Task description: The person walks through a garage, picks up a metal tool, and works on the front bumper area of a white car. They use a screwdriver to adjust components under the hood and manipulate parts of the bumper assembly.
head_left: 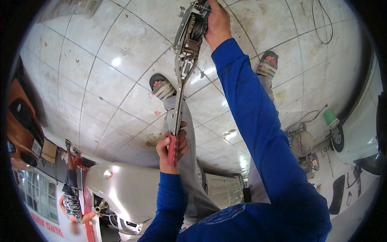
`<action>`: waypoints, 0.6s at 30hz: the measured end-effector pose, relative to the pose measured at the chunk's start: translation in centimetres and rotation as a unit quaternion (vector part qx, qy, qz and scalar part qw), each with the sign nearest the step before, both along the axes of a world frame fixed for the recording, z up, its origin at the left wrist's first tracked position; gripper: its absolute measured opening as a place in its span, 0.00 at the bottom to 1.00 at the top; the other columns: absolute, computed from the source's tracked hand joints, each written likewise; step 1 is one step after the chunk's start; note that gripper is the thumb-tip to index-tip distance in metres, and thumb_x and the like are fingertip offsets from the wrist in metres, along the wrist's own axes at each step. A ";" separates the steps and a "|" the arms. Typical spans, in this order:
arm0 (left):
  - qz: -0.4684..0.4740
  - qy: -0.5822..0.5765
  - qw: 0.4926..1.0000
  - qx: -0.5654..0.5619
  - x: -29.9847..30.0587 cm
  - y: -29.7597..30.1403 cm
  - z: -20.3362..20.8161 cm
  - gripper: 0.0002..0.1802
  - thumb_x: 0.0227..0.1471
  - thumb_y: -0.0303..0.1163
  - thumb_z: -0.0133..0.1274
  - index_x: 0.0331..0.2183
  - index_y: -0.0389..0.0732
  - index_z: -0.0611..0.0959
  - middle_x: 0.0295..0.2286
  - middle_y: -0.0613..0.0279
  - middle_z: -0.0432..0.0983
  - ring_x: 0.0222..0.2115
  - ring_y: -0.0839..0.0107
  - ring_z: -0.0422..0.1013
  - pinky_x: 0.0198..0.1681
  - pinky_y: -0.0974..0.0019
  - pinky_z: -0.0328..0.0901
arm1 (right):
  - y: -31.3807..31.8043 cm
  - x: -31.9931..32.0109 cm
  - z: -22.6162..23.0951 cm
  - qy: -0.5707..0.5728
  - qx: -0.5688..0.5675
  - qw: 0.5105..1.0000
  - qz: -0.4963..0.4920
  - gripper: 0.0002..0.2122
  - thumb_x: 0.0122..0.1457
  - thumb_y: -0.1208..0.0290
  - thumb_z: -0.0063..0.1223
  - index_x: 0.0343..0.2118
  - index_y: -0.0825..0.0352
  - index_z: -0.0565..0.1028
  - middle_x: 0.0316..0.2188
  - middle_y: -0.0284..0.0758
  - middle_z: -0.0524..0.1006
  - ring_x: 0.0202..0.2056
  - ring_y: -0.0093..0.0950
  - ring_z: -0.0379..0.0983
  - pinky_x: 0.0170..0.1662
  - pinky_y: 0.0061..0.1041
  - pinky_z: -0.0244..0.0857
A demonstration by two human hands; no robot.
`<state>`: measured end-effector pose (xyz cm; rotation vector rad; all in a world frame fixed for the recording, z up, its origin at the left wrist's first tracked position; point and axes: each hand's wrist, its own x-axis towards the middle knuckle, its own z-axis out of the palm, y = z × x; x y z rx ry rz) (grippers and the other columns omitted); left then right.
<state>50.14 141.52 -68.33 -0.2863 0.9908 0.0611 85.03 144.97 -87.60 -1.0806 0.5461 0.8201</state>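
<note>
Head view: left fingers [183, 142] around ridged red handle [173, 151], right fingers [214, 5] on toothed metalwork [192, 43], grip unclear

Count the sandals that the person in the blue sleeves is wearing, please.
2. The left sandal is left of the red-handled tool; the right sandal is right of the right sleeve. Neither is hidden.

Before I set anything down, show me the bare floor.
Bare, stained tiles: between the left sandal and orange car; between the right sandal and looped cable. Crowded: around the silver car, lower left; around the tank, lower right. The lever spans the upper middle.
</note>
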 end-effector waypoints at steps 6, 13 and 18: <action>-0.058 0.023 0.998 0.033 0.7 -0.2 0.6 0.45 0.45 0.40 0.62 0.58 0.27 0.62 0.21 0.67 0.60 0.15 0.78 0.56 0.15 0.72 0.51 | -0.6 0.9 1.3 -0.024 -0.029 0.998 0.047 0.20 0.63 0.49 0.56 0.32 0.65 0.78 0.25 0.30 0.78 0.25 0.22 0.75 0.30 0.23 0.69; -0.044 0.020 0.999 0.020 0.2 -0.4 0.9 0.45 0.46 0.39 0.60 0.59 0.26 0.61 0.22 0.67 0.60 0.16 0.78 0.56 0.16 0.72 0.51 | -2.2 2.3 1.6 0.034 0.032 0.989 0.142 0.19 0.64 0.49 0.55 0.33 0.64 0.79 0.27 0.30 0.80 0.29 0.24 0.76 0.35 0.25 0.70; -0.010 0.015 1.000 0.015 -0.3 -0.5 0.3 0.50 0.48 0.39 0.61 0.62 0.24 0.56 0.23 0.67 0.60 0.17 0.78 0.57 0.16 0.73 0.52 | -1.9 2.8 1.8 0.018 0.020 0.990 0.136 0.17 0.64 0.52 0.57 0.36 0.65 0.79 0.29 0.29 0.80 0.31 0.24 0.76 0.35 0.25 0.71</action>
